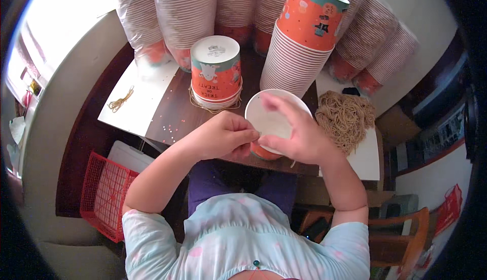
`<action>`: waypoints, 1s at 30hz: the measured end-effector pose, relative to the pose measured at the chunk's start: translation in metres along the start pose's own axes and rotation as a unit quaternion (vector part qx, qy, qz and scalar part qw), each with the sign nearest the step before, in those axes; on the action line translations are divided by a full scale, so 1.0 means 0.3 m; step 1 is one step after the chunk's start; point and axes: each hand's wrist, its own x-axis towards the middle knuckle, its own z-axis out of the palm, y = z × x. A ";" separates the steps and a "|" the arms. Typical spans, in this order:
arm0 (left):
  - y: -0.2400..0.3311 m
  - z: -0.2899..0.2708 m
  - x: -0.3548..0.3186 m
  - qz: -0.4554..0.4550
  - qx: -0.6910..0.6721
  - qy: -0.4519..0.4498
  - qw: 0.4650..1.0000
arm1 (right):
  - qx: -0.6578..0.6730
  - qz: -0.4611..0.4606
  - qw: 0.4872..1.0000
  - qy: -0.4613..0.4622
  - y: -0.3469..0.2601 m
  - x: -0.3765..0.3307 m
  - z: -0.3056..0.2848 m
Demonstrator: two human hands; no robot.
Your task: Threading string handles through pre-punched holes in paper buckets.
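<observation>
Together, both hands (264, 135) on cup (271, 117)

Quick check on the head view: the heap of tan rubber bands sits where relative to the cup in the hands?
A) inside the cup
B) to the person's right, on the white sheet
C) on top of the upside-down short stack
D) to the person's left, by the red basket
B: the heap of rubber bands lies on the white sheet to the right of the cup that both hands work at, the left hand and right hand.

Dark wooden table (175, 115) bears cup stacks (215, 72), white sheets (139, 94), rubber bands (345, 117)
</observation>
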 end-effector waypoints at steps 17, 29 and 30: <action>-0.020 -0.032 0.028 -0.005 -0.076 -0.001 0.997 | 0.083 0.089 0.991 0.047 0.008 -0.018 0.065; -0.020 -0.027 0.071 0.132 0.155 0.137 0.969 | 0.032 0.074 0.995 0.064 0.053 -0.006 0.075; -0.013 -0.026 0.086 0.131 0.155 0.134 0.970 | -0.017 0.061 0.996 0.064 0.077 0.002 0.075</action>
